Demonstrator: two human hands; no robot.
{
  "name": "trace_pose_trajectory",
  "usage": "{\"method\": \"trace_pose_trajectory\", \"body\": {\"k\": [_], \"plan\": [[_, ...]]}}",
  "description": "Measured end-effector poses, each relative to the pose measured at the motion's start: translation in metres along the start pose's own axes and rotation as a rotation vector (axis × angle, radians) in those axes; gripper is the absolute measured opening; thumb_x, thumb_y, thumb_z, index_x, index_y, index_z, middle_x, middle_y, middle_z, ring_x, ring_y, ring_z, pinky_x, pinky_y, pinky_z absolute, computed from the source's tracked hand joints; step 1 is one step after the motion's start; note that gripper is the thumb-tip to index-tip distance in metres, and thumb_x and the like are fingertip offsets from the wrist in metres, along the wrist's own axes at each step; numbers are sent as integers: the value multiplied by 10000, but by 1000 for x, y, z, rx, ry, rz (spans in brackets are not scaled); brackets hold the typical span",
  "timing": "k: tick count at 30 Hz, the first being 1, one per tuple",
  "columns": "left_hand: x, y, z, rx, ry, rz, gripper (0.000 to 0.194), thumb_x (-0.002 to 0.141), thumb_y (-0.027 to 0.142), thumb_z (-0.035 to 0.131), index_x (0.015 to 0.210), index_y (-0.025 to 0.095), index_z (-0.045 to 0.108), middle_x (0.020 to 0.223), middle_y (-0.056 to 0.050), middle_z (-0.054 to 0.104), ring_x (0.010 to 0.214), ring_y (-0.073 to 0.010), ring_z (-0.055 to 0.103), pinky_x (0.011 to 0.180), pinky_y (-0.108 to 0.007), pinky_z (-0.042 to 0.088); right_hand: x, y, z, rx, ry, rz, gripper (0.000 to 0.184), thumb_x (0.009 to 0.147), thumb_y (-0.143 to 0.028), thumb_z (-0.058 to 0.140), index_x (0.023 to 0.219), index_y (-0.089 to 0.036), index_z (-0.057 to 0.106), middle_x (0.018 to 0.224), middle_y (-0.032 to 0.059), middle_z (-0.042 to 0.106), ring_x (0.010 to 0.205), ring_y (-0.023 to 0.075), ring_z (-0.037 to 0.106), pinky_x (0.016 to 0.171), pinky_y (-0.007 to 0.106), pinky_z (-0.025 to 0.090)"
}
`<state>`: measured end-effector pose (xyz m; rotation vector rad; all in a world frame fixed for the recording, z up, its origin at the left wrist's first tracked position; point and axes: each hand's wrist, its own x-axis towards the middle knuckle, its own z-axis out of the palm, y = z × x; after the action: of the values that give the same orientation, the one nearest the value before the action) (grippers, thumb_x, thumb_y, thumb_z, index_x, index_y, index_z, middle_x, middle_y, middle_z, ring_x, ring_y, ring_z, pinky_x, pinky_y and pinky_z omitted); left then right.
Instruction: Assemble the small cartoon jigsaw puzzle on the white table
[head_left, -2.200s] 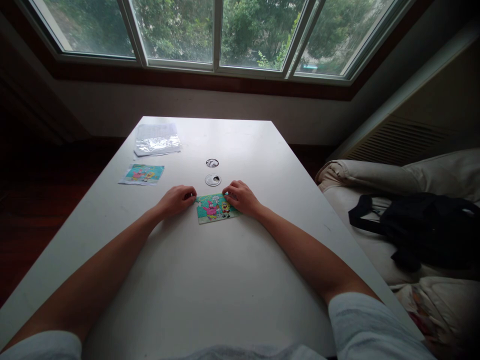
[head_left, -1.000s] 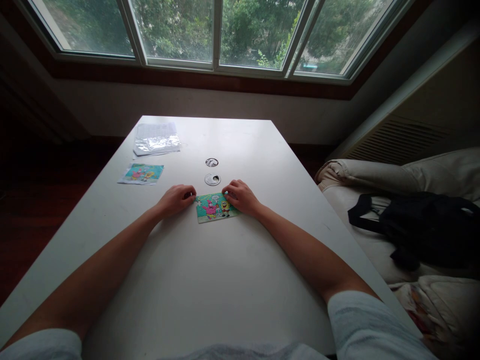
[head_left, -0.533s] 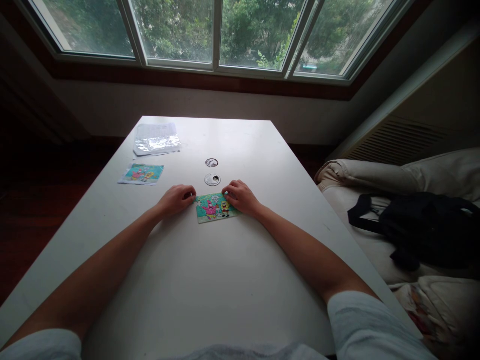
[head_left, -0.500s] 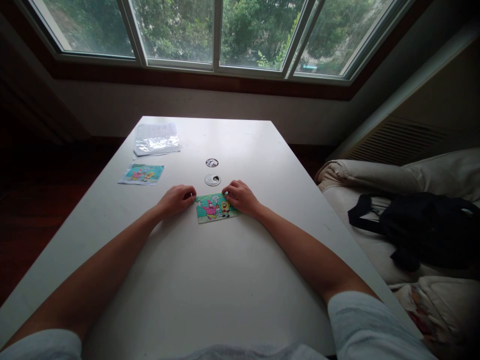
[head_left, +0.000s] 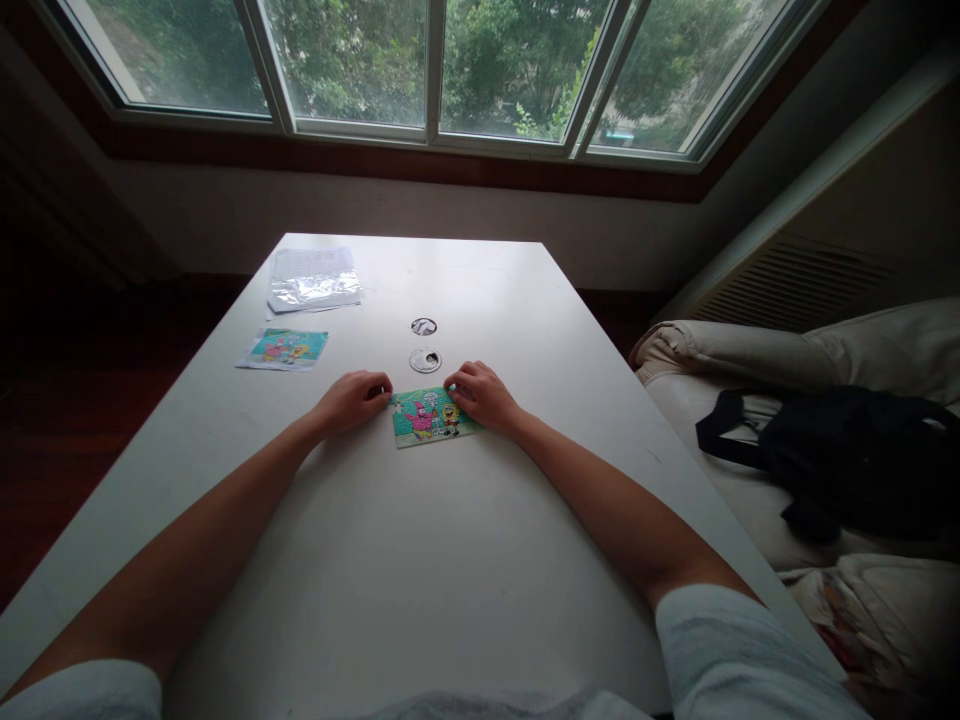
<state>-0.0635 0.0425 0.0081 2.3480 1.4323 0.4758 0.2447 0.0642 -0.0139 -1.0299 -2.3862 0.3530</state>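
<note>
A small rectangular jigsaw puzzle [head_left: 424, 420] with a pink and a yellow cartoon figure on a green-blue ground lies in front of me on the white table [head_left: 450, 560]. At its upper left corner, my left hand [head_left: 360, 396] has its fingers curled and the fingertips against the edge. My right hand [head_left: 484, 394] covers the upper right part, thumb and fingers closed on the rim there. The right end of the puzzle is partly hidden under that hand.
Beyond the puzzle lie two round badge-like discs [head_left: 425, 360]. To the left are a printed sheet [head_left: 285, 348] with a similar cartoon and a clear plastic bag [head_left: 315, 280] on papers. Right of the table, a dark bag [head_left: 855, 460] rests on a pale sofa [head_left: 720, 350].
</note>
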Motion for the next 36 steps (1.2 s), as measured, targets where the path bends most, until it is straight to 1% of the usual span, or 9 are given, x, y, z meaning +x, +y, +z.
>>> {"method": "trace_pose_trajectory", "body": {"k": [17, 24, 36], "plan": [[0, 1, -1, -9, 2, -3, 223, 899, 361, 546, 942, 224, 716, 771, -17, 633, 726, -177, 553, 649, -272, 370, 0, -1, -1, 7, -6, 10, 169, 914, -206, 620, 1040, -237, 729, 998, 70, 632, 951, 233, 519, 881, 369, 426], [-1, 2, -1, -11, 3, -1, 221, 900, 360, 544, 938, 224, 714, 770, -20, 634, 718, -177, 551, 645, -275, 369, 0, -2, -2, 8, -13, 18, 171, 914, -206, 623, 1045, -242, 728, 993, 73, 635, 960, 240, 523, 885, 380, 428], [0, 0, 1, -18, 8, 1, 197, 899, 341, 554, 934, 223, 709, 751, -11, 624, 710, -173, 542, 647, -270, 363, 0, -1, -1, 13, -2, 18, 166, 921, -212, 619, 1038, -242, 734, 984, 68, 629, 946, 234, 516, 874, 368, 429]]}}
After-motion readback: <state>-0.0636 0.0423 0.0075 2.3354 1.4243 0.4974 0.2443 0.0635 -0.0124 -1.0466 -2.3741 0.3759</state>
